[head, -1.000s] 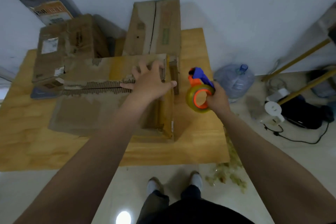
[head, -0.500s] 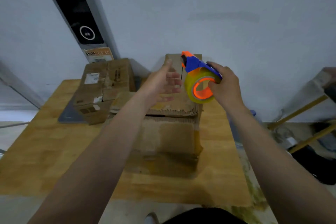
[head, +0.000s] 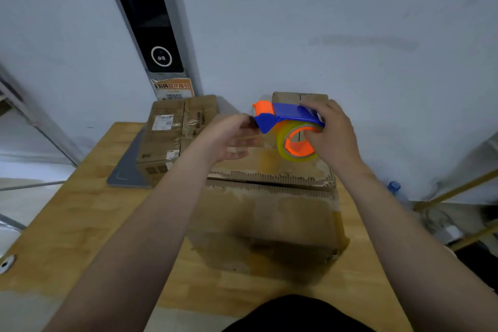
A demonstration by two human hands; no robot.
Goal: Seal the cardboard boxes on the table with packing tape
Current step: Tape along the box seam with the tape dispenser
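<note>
Head view: right hand (head: 334,137) fingers (head: 310,106) curled round the blue-orange tape dispenser (head: 291,113), one digit inside the roll's orange core. Left hand (head: 229,137) fingers curled at the dispenser's orange nose; too blurred to tell if they're pinching tape. Dispenser is held above the large cardboard box (head: 269,213) mid-table (head: 67,237), whose top seam is open. Smaller boxes (head: 172,135) sit back-left.

— What colour is the tape dispenser (head: 291,113)?
— Blue body, orange nose, orange core. The tape roll (head: 281,143) on it is clear yellow.
— And the cardboard box (head: 269,213) at centre frame?
— Dull brown, with a ribbed corrugated stripe along its top seam. The smaller boxes (head: 172,140) at centre left are brown too, with white labels (head: 162,122).
— The table (head: 67,224)?
— Honey-toned wood grain. The slab (head: 126,172) at left is grey, and the wall (head: 323,8) is pale blue-grey.
</note>
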